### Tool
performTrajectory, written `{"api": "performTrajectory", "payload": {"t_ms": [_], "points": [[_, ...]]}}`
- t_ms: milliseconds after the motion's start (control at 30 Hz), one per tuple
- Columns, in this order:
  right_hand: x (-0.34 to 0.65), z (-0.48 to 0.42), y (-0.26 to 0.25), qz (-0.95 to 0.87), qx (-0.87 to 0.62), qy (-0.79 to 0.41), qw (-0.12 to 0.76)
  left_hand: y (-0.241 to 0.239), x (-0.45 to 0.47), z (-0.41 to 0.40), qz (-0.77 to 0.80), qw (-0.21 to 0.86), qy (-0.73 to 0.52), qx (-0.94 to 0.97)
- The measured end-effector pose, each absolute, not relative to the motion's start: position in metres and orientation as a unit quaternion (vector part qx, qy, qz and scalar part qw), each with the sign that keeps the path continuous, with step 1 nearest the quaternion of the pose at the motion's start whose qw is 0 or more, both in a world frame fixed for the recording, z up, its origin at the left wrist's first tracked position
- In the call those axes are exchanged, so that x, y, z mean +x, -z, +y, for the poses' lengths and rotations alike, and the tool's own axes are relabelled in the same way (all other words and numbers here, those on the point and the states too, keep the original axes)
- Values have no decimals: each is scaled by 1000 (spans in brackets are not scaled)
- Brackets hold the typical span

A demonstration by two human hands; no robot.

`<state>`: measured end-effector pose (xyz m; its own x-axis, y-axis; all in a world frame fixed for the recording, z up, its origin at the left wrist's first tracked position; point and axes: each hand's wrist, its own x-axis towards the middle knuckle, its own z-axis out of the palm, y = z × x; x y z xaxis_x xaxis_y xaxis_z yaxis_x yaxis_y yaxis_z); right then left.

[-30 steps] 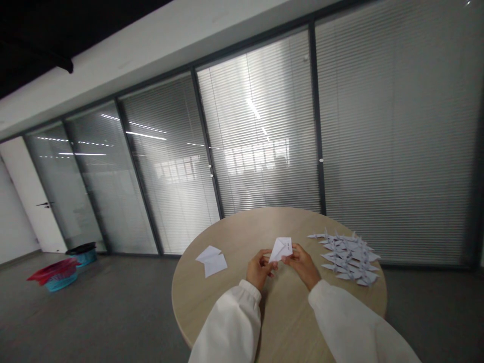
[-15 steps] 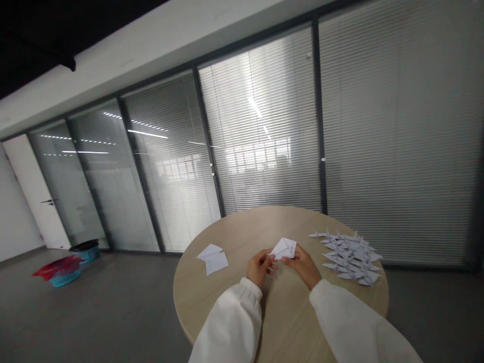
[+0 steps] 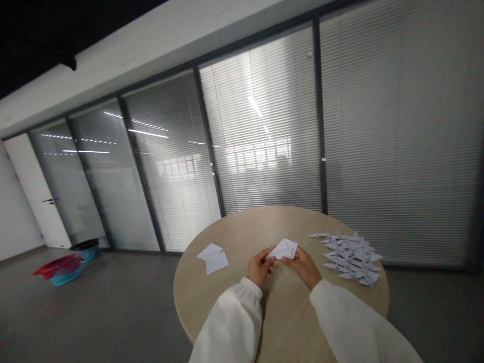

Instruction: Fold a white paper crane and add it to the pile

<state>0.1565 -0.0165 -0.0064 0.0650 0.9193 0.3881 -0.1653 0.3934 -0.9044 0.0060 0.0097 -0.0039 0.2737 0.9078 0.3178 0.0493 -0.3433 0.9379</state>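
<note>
Between my two hands is a folded piece of white paper (image 3: 284, 248), a kite-like shape with small dark marks near its right corner. My left hand (image 3: 260, 268) pinches its left end, thumb in front and fingers curled behind. At the lower right edge my right hand (image 3: 303, 267) grips it, the thumb on the near face. On the right of the table lie several folded white paper cranes (image 3: 350, 257) in close rows. Loose white paper sheets (image 3: 215, 259), partly overlapping, rest on the left of the table.
The round wooden table (image 3: 227, 307) stands close to a glass partition (image 3: 260, 126) with blinds. On the grey floor at left are a blue bin with a red liner (image 3: 64, 269) and a blue bin with a black liner (image 3: 87, 250). A white door (image 3: 38, 191) is at far left.
The folded paper has tilted slightly and its outline looks a little wider and flatter between my fingers. Both hands stay almost in place, still gripping it.
</note>
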Motion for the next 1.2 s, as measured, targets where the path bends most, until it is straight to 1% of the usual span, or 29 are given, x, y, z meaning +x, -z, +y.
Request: {"api": "performTrajectory", "payload": {"t_ms": [300, 500, 733, 933, 1200], "points": [[156, -15, 7, -540, -355, -418, 638, 2, 4, 8, 358, 439, -474, 674], [159, -11, 11, -535, -380, -387, 648, 6, 5, 11, 364, 444, -476, 666], [162, -10, 10, -513, -383, -368, 674, 10, 6, 10, 359, 451, -432, 694], [162, -14, 7, -518, -396, -357, 669, 10, 7, 6, 372, 421, -408, 720], [157, -13, 12, -557, -398, -370, 628, 6, 9, 0, 379, 340, -381, 772]]}}
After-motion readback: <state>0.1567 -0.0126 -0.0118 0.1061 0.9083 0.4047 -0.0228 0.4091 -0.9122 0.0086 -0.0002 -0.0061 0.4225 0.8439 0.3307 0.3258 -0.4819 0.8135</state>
